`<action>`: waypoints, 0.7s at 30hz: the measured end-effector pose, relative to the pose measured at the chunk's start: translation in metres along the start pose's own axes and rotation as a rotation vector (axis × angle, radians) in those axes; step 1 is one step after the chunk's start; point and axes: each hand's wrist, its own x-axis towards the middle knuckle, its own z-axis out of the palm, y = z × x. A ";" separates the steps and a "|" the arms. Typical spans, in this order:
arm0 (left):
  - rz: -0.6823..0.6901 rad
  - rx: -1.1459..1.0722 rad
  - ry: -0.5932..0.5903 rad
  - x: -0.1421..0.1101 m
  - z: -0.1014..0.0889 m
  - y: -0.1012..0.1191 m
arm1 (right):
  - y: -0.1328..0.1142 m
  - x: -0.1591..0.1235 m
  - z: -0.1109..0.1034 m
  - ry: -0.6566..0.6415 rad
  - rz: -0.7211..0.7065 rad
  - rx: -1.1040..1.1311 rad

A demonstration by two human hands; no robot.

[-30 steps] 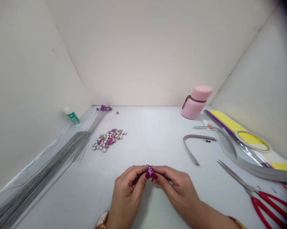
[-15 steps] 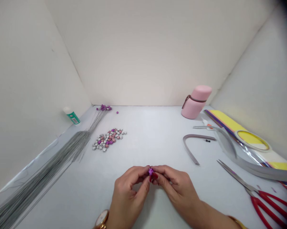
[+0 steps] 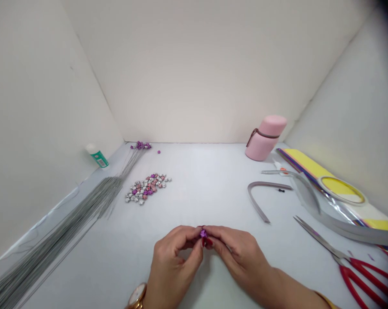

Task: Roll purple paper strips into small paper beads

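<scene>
Held item: one small purple star [image 3: 203,233], near the front edge of the view, just above the counter [image 3: 209,189] as seen; whether it touches the surface cannot be told.

Left hand [image 3: 176,262]: grip closed to a pinch, thumb and forefinger on the star. Right hand [image 3: 245,257]: grip likewise closed on it, from the other side. The opposed pinch probably steadies so small a piece and leaves its face in sight.

Star pile [image 3: 147,189]: silver, pink and purple, loose, beyond the left hand; presumably kept together within easy reach.

Wires [image 3: 84,214]: one long bundle, laid slantwise along the left side, likely to keep their length out of the working space. Star heads [image 3: 141,145] cluster at the far end, a loose star [image 3: 159,152] beside them.

Tube [image 3: 100,159]: green and white, by the left wall.

Right side: pink flask [image 3: 264,139] at the back; bent grey strips [image 3: 259,206]; ring [image 3: 365,199] on yellow sheets [image 3: 305,161]; scissors [image 3: 339,255], handles towards the person, apparently for easy pick-up.

Obscured: the star's underside and edges, behind fingertips and red nails; any wire in it cannot be made out. Wires, watch [image 3: 137,295] and scissor handles run out of view or into blur. The black bit [image 3: 281,190] is too small to identify.
</scene>
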 end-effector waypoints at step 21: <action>0.037 0.031 -0.100 0.002 -0.007 -0.002 | 0.002 0.000 0.001 -0.037 0.122 0.069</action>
